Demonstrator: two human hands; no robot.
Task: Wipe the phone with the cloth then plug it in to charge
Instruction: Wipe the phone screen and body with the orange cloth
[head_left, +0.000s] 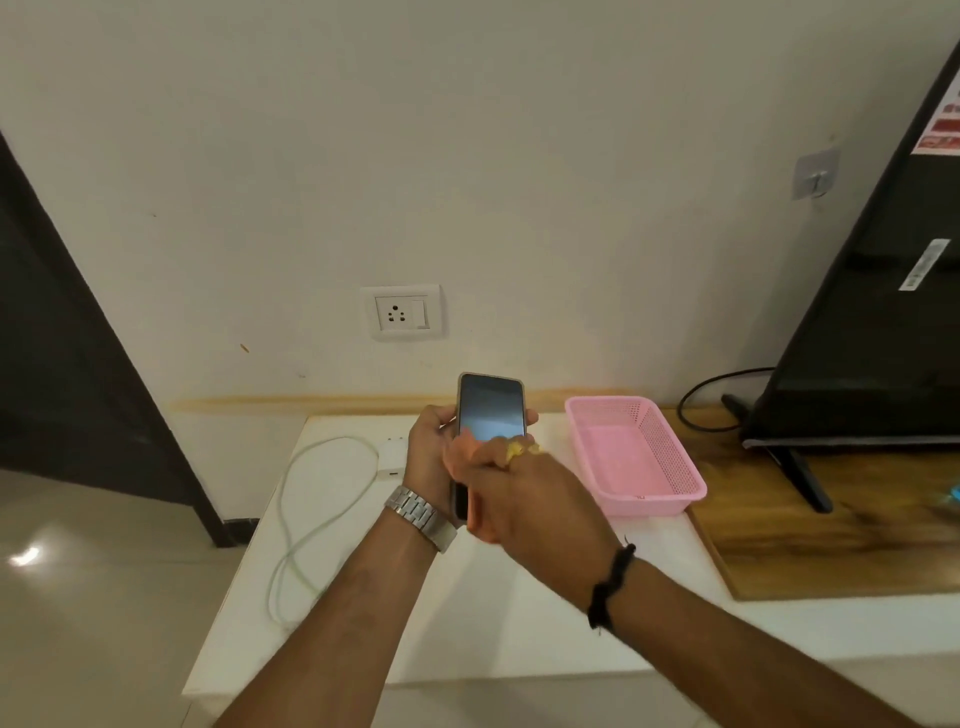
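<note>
My left hand (428, 457) grips a dark-screened phone (491, 405) from behind and holds it upright above the white table (519, 613). My right hand (511, 493) lies blurred over the lower half of the screen, fingers curled. A small bit of yellow cloth (519, 448) shows at its fingers; the rest of the cloth is hidden. A white charger adapter (392, 457) lies on the table left of my hands, its white cable (306, 509) looping toward the table's left edge. A white wall socket (401, 312) with a switch sits above the table.
A pink plastic basket (636, 457) stands just right of my hands. Further right, a black television (883, 312) stands on a wooden board (831, 540), with a black cord (696, 405) behind it. A dark door frame (78, 364) is at the left.
</note>
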